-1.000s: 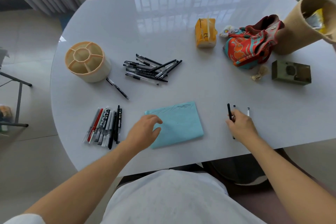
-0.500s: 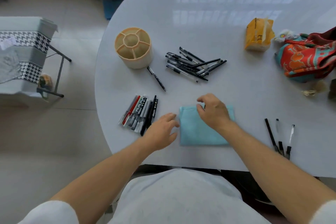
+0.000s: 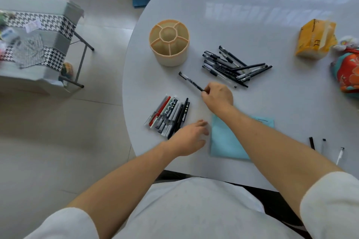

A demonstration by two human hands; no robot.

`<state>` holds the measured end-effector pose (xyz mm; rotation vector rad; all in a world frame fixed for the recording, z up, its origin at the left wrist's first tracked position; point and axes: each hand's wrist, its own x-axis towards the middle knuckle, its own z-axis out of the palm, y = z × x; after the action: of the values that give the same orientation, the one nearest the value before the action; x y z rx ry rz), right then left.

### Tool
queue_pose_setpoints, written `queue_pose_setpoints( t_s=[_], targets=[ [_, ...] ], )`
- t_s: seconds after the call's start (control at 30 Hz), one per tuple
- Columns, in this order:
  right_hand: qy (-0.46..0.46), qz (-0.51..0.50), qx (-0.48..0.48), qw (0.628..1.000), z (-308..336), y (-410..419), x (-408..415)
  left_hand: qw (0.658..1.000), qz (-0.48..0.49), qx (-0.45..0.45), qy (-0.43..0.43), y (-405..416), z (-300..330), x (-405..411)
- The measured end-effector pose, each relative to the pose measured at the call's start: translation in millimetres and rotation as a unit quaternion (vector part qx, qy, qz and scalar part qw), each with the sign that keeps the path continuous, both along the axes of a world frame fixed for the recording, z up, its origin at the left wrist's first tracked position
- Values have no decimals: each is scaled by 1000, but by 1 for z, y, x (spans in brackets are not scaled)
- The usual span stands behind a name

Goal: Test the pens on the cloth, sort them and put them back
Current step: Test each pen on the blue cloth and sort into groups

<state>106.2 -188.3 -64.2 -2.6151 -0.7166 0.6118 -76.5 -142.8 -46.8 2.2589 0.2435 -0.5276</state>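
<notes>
A person in a white top is sitting at a pale, glossy round table (image 3: 252,31), seen from above through a head-worn camera. The right hand (image 3: 218,96) is reaching forward across the table and pinching the near end of a single black pen (image 3: 191,81) between thumb and fingertips; the pen is pointing away to the far left, toward a round beige pen holder (image 3: 169,42) with divided compartments, which is standing upright near the table's left edge. The right forearm is crossing over a folded light blue cloth (image 3: 225,141), which is lying flat near the front edge of the table with a faint dark ink mark near its far right corner. The left hand (image 3: 189,137) is resting on the table just left of the cloth, fingers loosely extended and holding nothing. Just left of that hand, a neat row of assorted pens (image 3: 169,115), black, white, grey and one red, is lying side by side. To the right of the holder, a loose pile of black pens (image 3: 233,67) is lying scattered. At the near right, three separate pens (image 3: 324,146) are lying apart. An orange tissue pack (image 3: 315,40) is sitting at the far right, beside a colourful fabric bag (image 3: 347,72).
</notes>
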Motion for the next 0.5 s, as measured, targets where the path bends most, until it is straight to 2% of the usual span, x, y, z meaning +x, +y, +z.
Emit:
queue_pose_setpoints(
  t_s=[0.1, 0.23, 0.37, 0.5],
  targets=[
    [96, -101, 111, 984, 18, -40, 0, 996, 70, -50, 19, 5, 3, 5],
    [209, -199, 247, 925, 42, -115, -13, 958, 234, -164, 29, 12, 4, 14],
    [282, -229, 290, 885, 59, -179, -29, 948, 225, -225, 12, 2, 5, 29],
    [294, -259, 313, 866, 64, -216, -34, 947, 208, -245, -2, -17, 3, 40]
  ],
)
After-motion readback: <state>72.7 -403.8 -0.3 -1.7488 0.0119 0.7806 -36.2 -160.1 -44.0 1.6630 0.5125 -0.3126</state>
